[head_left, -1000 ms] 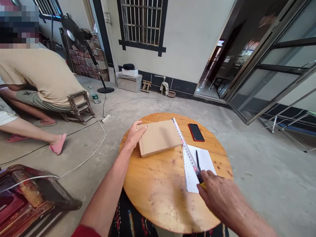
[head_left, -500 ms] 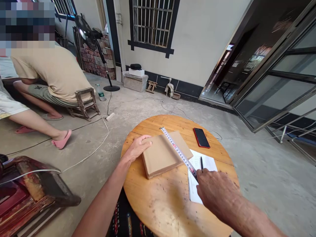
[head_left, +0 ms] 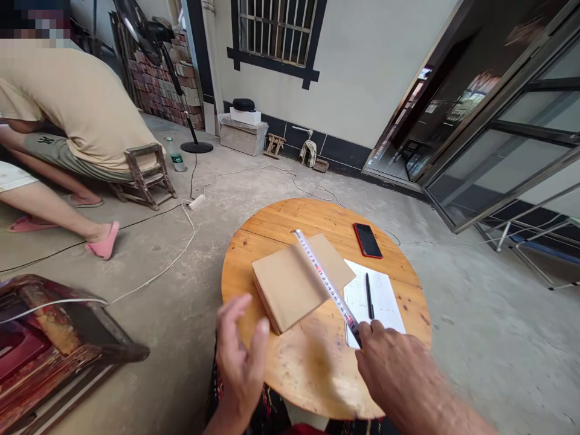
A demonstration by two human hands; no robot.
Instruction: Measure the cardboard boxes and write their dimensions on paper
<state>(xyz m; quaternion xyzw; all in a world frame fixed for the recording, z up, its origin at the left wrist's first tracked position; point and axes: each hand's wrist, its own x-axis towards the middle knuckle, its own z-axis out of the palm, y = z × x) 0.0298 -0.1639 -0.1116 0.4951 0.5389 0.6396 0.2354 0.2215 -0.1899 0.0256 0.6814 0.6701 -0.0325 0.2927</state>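
A flat brown cardboard box (head_left: 290, 281) lies on the round wooden table (head_left: 294, 377). My right hand (head_left: 399, 362) is closed around the near end of a tape measure (head_left: 327, 285), whose pulled-out blade runs diagonally over the box to its far edge. Its case is mostly hidden in my fingers. My left hand (head_left: 240, 350) is raised near the box's front left corner, apart from it, with thumb and fingers spread and nothing held. Right of the box, partly behind the blade, is a sheet of paper (head_left: 385, 296) with writing. A black pen (head_left: 369, 295) rests on it.
A red-edged phone (head_left: 367, 240) lies at the table's far right. A worn wooden chair (head_left: 67, 338) stands at left. Beyond are a seated person (head_left: 86, 103), a standing fan (head_left: 174, 78), and white cables (head_left: 193, 226) across the floor.
My left hand has let go of the box's left side and drawn back toward me, fingers opening. My right hand still grips the tape measure. The view has shifted slightly.
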